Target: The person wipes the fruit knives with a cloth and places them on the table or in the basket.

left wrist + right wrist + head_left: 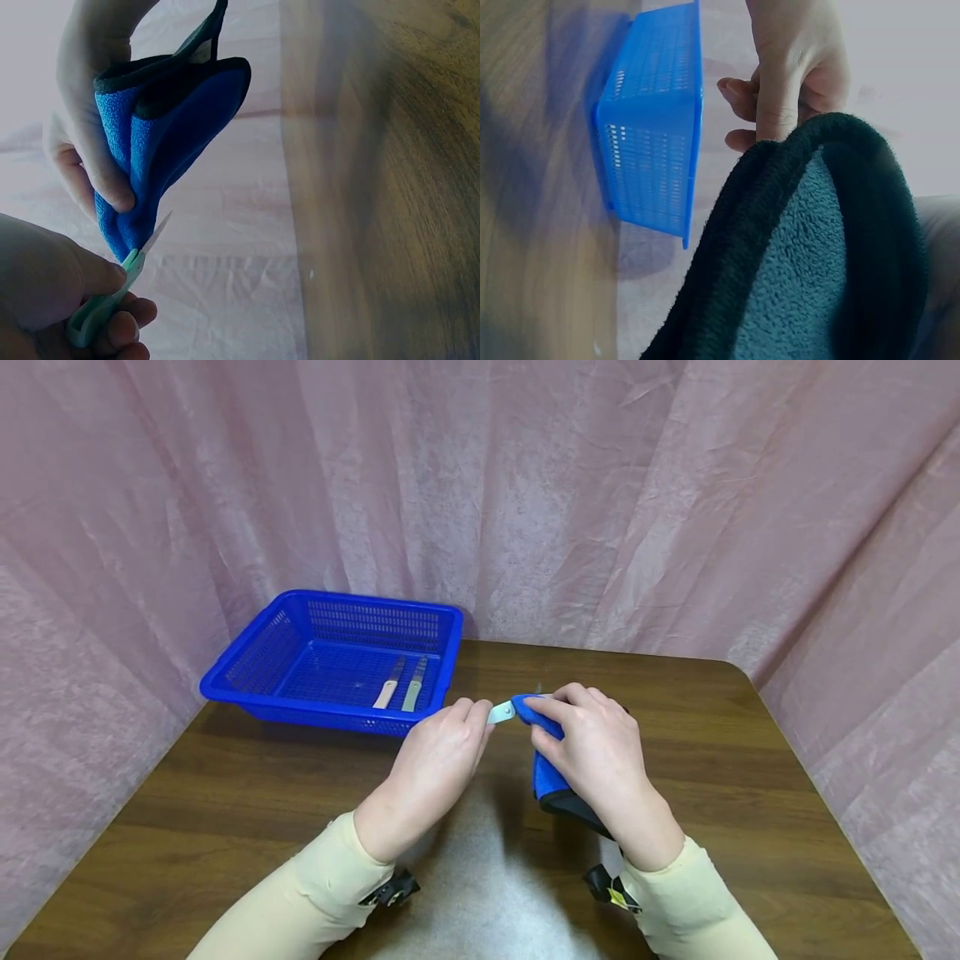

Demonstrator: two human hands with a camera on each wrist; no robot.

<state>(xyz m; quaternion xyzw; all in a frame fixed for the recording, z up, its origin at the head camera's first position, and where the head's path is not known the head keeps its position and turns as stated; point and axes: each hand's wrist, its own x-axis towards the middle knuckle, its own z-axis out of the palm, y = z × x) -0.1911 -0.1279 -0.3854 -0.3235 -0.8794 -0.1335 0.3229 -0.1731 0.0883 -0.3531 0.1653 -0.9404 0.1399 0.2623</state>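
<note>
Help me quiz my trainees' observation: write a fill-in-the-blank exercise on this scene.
1. The left hand grips a knife by its pale green ____.
2. The right hand holds a blue cloth edged in ____.
3. Inside the basket lie ____ more knives.
4. In the head view, the basket stands to the ____ of the cloth.

Missing words: handle; black; two; left.

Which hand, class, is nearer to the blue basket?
Left: the left hand is by the near right corner of the basket; the right hand is farther to the right.
</note>
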